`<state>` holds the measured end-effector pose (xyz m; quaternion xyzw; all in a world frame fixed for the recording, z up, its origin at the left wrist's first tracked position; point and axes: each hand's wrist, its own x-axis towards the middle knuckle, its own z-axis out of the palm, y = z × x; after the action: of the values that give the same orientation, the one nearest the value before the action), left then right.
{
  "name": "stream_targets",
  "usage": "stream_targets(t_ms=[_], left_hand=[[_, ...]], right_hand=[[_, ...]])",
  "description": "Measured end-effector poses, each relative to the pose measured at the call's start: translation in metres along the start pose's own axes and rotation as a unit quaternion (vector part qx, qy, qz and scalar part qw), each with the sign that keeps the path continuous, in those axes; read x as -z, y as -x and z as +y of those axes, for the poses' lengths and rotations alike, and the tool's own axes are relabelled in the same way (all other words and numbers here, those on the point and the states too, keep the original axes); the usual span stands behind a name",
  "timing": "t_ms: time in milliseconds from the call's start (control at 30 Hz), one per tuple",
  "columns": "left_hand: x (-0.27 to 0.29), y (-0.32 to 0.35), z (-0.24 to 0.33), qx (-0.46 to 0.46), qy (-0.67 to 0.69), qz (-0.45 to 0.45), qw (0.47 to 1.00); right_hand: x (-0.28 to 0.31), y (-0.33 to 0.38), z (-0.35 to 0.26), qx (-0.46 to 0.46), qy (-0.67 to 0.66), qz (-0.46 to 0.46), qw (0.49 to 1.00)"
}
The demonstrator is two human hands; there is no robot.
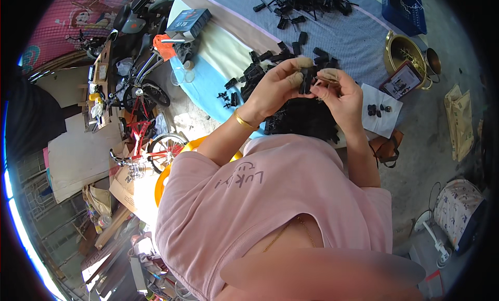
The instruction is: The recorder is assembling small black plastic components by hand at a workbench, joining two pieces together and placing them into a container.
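Black clip (pixel 306 78) — checked, perhaps blue, cloth (pixel 353 38).

A pink short-sleeved shirt with dark lettering, a gold bangle on the left wrist (pixel 243 120), a thin gold necklace

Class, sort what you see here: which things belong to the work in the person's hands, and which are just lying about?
In use: left hand and right hand, together holding a small black plastic part; loose black parts on the cloth-covered table.

Lying about: brass pot, blue box, red bicycle.

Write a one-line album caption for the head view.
Left hand and right hand grip a small black plastic part above a cloth-covered table strewn with similar black pieces.
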<state>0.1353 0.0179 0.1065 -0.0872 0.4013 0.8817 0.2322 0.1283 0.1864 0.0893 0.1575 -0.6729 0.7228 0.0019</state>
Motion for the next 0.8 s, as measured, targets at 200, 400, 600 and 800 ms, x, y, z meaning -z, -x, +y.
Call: stream_targets(t_ms=[200,400,600,800], left_hand=[[-0.004,0.013,0.009,-0.093,-0.411,-0.071,0.904],[-0.014,0.017,0.006,-0.096,-0.362,-0.035,0.927],[-0.003,0.011,-0.004,-0.139,-0.281,0.004,0.95],[-0.007,0.012,-0.003,-0.167,-0.346,0.026,0.923]], right_hand=[[0.003,-0.005,0.003,-0.137,-0.026,-0.027,0.99],[0.004,-0.006,0.008,-0.202,-0.042,-0.062,0.976],[-0.001,-0.002,0.001,-0.238,-0.144,-0.08,0.957],[-0.002,-0.002,0.001,-0.187,-0.049,-0.093,0.977]])
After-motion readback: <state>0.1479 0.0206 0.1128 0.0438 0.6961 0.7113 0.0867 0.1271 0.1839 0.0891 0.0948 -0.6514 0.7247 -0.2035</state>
